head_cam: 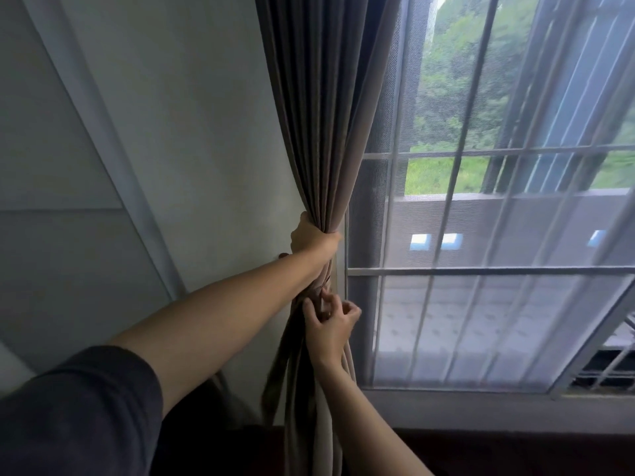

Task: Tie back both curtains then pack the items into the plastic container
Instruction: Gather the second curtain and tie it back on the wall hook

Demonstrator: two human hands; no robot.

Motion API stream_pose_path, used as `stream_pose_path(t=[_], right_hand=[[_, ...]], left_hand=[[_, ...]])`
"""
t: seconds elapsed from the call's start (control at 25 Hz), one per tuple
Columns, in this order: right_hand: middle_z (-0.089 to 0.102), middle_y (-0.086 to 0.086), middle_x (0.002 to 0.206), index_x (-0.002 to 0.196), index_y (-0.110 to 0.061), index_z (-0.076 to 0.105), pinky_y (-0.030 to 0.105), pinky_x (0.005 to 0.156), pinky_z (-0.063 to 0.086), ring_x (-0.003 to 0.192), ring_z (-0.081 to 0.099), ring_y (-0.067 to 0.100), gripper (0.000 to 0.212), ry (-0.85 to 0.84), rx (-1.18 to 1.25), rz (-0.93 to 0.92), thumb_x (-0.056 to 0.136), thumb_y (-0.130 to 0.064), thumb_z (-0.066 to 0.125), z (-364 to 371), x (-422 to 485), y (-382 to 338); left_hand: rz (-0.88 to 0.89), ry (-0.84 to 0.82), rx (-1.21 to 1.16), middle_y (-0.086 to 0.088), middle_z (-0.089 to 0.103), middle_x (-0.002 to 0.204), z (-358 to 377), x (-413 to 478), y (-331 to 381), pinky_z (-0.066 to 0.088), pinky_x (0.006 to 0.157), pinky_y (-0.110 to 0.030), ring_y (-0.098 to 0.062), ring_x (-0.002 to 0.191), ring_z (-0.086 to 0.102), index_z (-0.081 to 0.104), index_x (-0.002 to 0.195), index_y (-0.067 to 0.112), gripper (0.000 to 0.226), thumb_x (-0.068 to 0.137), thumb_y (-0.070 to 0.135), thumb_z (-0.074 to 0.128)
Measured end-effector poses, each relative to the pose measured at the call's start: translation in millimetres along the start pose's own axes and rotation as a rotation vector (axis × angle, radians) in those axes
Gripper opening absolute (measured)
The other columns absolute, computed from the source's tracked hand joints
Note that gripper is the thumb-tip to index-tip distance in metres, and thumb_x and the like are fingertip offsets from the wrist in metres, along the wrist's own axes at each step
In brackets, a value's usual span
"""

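A grey-brown curtain (323,125) hangs gathered into a tight bunch at the left side of the window. My left hand (311,237) grips the bunch around its middle. Just below it, my right hand (330,324) pinches the fabric or a tie-back band at the bunch; which of the two is hidden by the folds and my fingers. Below my hands the curtain falls loose in dark folds. The plastic container and the items are not in view.
A white wall (192,139) with a raised moulding strip lies to the left. To the right are the window with a sheer curtain (481,321) and metal bars (457,269). A white sill (481,410) runs below.
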State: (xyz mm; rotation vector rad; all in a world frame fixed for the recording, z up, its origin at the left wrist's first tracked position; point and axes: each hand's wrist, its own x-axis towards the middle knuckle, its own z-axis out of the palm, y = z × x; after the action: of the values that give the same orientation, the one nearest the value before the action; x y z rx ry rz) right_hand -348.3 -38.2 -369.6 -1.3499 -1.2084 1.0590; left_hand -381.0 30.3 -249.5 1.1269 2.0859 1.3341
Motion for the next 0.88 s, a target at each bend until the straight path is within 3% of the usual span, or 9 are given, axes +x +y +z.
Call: stream_pose_path(t=[0.08, 0.12, 0.2, 0.28, 0.4, 0.56, 0.64, 0.8, 0.88], right_hand=[[0.042, 0.006, 0.134, 0.095, -0.01, 0.06, 0.032, 0.102, 0.039, 0.123, 0.045, 0.023, 0.029, -0.02, -0.005, -0.059, 0.075, -0.027, 0.073, 0.9, 8.7, 0.4], [0.051, 0.003, 0.129, 0.095, -0.01, 0.056, 0.029, 0.095, 0.043, 0.121, 0.05, 0.023, 0.033, -0.051, 0.03, -0.056, 0.072, -0.025, 0.075, 2.9, 12.1, -0.5], [0.063, 0.0, 0.098, 0.097, -0.01, 0.046, 0.027, 0.074, 0.05, 0.094, 0.063, 0.022, 0.046, -0.074, 0.105, -0.024, 0.068, -0.025, 0.079, 5.8, 13.6, -5.1], [0.061, -0.004, 0.087, 0.102, -0.012, 0.041, 0.028, 0.065, 0.048, 0.081, 0.062, 0.017, 0.051, -0.042, 0.122, -0.006, 0.068, -0.025, 0.078, 10.6, 15.2, -12.1], [0.062, -0.004, 0.095, 0.113, -0.017, 0.047, 0.029, 0.071, 0.043, 0.087, 0.06, 0.016, 0.049, -0.032, -0.032, -0.026, 0.072, -0.029, 0.071, 15.6, 20.6, -17.9], [0.069, 0.001, 0.092, 0.095, -0.022, 0.063, 0.037, 0.075, 0.052, 0.087, 0.064, 0.025, 0.021, 0.011, -0.229, -0.047, 0.079, -0.035, 0.059, 17.5, 22.6, -16.4], [0.069, 0.003, 0.087, 0.09, -0.021, 0.065, 0.036, 0.072, 0.052, 0.084, 0.064, 0.026, 0.02, 0.022, -0.287, -0.043, 0.08, -0.036, 0.058, 15.6, 23.0, -19.2], [0.069, 0.01, 0.09, 0.092, -0.013, 0.067, 0.035, 0.072, 0.052, 0.088, 0.063, 0.032, 0.023, 0.019, -0.355, -0.005, 0.081, -0.033, 0.06, -1.2, 32.8, -19.1], [0.068, 0.012, 0.094, 0.095, -0.011, 0.066, 0.033, 0.07, 0.046, 0.092, 0.062, 0.035, 0.028, 0.008, -0.376, -0.007, 0.081, -0.034, 0.062, -8.5, 35.8, -17.6]], left_hand=[[-0.003, -0.006, -0.013, -0.008, 0.065, 0.11, -1.6, -1.3, -0.6, 0.052, 0.088, -0.035, -0.028, 0.096, 0.064, 0.05, 0.123, 0.017, 0.051, 0.076, 0.017, 0.07], [-0.014, -0.004, -0.021, -0.007, 0.066, 0.11, -2.2, -1.7, -1.2, 0.052, 0.088, -0.033, -0.028, 0.096, 0.064, 0.051, 0.123, 0.017, 0.051, 0.076, 0.017, 0.071], [-0.026, 0.0, -0.029, -0.007, 0.067, 0.109, -2.1, -3.2, -0.3, 0.053, 0.088, -0.034, -0.027, 0.095, 0.065, 0.052, 0.122, 0.018, 0.05, 0.076, 0.019, 0.071], [-0.029, -0.011, -0.037, -0.007, 0.067, 0.108, 0.2, -5.9, 0.3, 0.055, 0.087, -0.037, -0.026, 0.092, 0.065, 0.052, 0.121, 0.019, 0.049, 0.076, 0.022, 0.07], [-0.042, -0.012, -0.048, -0.005, 0.066, 0.11, -3.2, -7.0, 0.8, 0.054, 0.088, -0.035, -0.026, 0.095, 0.065, 0.052, 0.121, 0.018, 0.049, 0.076, 0.021, 0.072], [-0.058, -0.054, -0.086, -0.001, 0.065, 0.112, -11.9, -1.7, -5.4, 0.053, 0.088, -0.03, -0.023, 0.096, 0.064, 0.052, 0.122, 0.019, 0.063, 0.066, 0.023, 0.082], [-0.003, -0.136, -0.136, 0.002, 0.065, 0.108, -16.2, -0.5, -7.7, 0.054, 0.085, -0.031, -0.02, 0.094, 0.064, 0.046, 0.121, 0.022, 0.074, 0.059, 0.027, 0.087], [0.227, -0.532, -0.185, 0.008, 0.053, 0.113, -46.4, 5.7, -27.5, 0.047, 0.071, -0.019, -0.008, 0.1, 0.056, 0.023, 0.136, 0.024, 0.091, 0.067, 0.018, 0.082], [0.153, -0.595, -0.449, 0.006, 0.055, 0.11, -63.2, 13.3, -63.0, 0.044, 0.07, -0.026, -0.011, 0.092, 0.055, 0.021, 0.14, 0.029, 0.094, 0.064, 0.006, 0.072]])
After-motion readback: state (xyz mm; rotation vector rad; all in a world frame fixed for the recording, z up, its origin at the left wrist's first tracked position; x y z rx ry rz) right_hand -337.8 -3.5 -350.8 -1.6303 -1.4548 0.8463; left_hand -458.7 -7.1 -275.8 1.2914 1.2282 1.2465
